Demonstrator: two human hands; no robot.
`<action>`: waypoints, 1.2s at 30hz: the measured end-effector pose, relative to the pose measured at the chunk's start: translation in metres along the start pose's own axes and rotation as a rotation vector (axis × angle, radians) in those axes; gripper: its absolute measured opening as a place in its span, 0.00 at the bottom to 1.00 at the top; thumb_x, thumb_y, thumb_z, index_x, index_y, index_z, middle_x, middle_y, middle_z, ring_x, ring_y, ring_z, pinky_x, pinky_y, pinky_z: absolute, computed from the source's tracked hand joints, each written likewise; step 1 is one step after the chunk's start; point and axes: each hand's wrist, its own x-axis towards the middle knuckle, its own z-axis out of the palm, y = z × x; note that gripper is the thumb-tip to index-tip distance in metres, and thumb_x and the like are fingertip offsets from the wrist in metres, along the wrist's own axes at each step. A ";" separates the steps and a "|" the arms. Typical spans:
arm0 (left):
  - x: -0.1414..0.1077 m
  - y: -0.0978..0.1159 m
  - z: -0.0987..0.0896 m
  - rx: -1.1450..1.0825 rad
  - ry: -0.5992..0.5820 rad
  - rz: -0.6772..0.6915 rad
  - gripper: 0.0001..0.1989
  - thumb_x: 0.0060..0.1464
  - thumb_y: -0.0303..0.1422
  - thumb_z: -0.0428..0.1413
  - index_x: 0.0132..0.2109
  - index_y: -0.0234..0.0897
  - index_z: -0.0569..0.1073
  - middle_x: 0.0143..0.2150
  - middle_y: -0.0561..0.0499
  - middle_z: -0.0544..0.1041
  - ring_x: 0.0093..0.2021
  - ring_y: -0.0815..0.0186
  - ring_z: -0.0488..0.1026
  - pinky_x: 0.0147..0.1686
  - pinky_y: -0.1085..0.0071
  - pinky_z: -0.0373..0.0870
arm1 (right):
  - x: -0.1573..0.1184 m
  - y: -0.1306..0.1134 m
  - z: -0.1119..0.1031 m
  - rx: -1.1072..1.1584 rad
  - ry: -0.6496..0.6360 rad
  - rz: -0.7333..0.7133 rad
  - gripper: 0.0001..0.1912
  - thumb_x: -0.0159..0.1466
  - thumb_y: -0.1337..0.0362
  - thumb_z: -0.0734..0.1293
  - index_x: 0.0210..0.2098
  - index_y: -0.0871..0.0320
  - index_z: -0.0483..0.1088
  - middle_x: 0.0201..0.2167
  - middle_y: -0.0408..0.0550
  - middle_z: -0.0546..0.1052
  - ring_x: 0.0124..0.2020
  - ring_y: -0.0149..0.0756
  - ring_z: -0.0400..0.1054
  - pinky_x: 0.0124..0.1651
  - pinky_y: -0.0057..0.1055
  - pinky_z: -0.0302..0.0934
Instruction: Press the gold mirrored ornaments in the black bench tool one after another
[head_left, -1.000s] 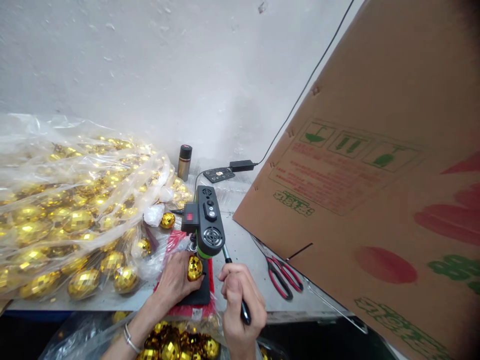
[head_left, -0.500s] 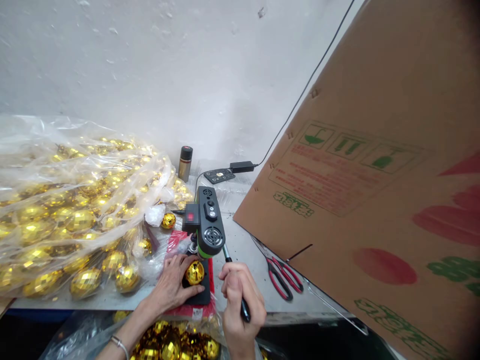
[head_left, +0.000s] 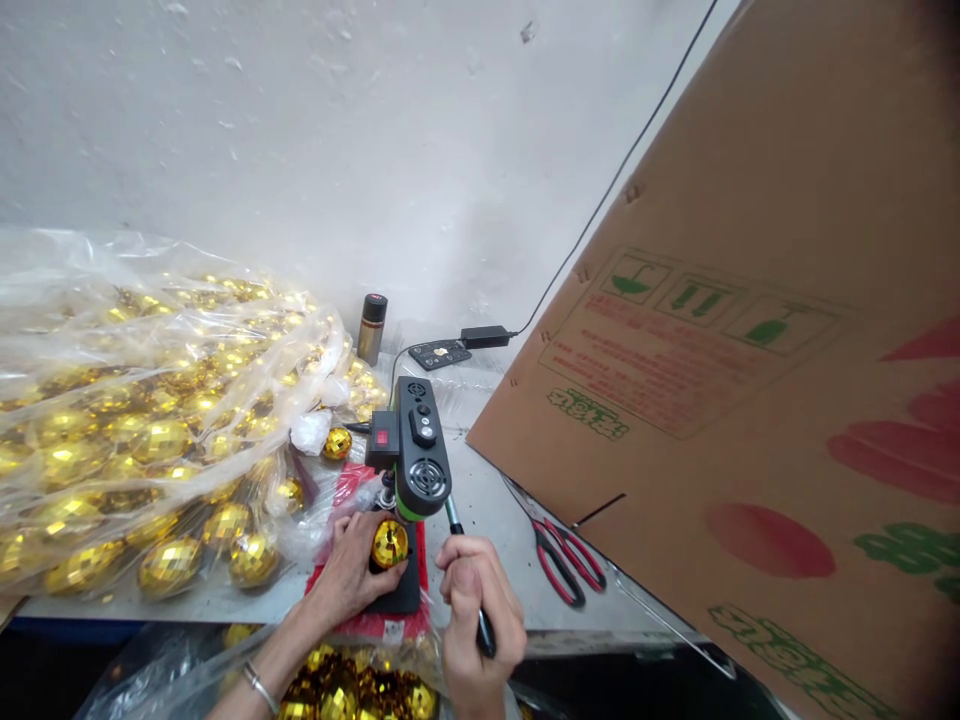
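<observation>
A shiny gold mirrored ball (head_left: 390,545) rests on the black base (head_left: 397,592) of a small bench press, just below its dark head (head_left: 424,450). My left hand (head_left: 358,565) holds the ball from the left, with fingers behind it and the thumb in front. My right hand (head_left: 480,605) is wrapped round the black grip of the press lever (head_left: 486,632), to the right of the base. A red sheet (head_left: 352,483) lies under the press.
Gold balls fill a clear plastic bag (head_left: 172,400) on the left; more lie below the table edge. Red-handled scissors (head_left: 562,560) lie right of the press, beside a large cardboard box (head_left: 675,420). Behind stand a spray can (head_left: 371,328) and a black adapter (head_left: 484,336).
The left thumb has drawn in against the front of the ball, and the left wrist has shifted slightly right. The right hand and lever have moved slightly.
</observation>
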 end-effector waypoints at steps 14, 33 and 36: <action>-0.001 0.001 0.001 0.020 0.008 0.018 0.21 0.54 0.34 0.63 0.56 0.40 0.74 0.47 0.46 0.81 0.50 0.48 0.78 0.56 0.49 0.68 | -0.036 0.033 0.018 0.008 0.157 -0.052 0.18 0.76 0.70 0.56 0.30 0.54 0.64 0.27 0.40 0.73 0.28 0.30 0.69 0.45 0.33 0.67; 0.000 0.003 0.001 -0.013 0.038 0.003 0.23 0.51 0.34 0.64 0.55 0.40 0.74 0.49 0.44 0.82 0.51 0.47 0.79 0.55 0.49 0.71 | -0.052 0.046 0.020 0.002 0.175 -0.001 0.17 0.77 0.67 0.57 0.31 0.52 0.66 0.27 0.38 0.72 0.27 0.32 0.67 0.54 0.36 0.66; 0.001 0.002 0.002 -0.023 0.033 -0.001 0.24 0.51 0.34 0.64 0.56 0.39 0.74 0.49 0.43 0.82 0.51 0.47 0.79 0.56 0.48 0.71 | -0.049 0.048 0.022 0.005 0.196 -0.033 0.18 0.76 0.67 0.56 0.29 0.52 0.64 0.27 0.38 0.72 0.27 0.31 0.66 0.54 0.35 0.66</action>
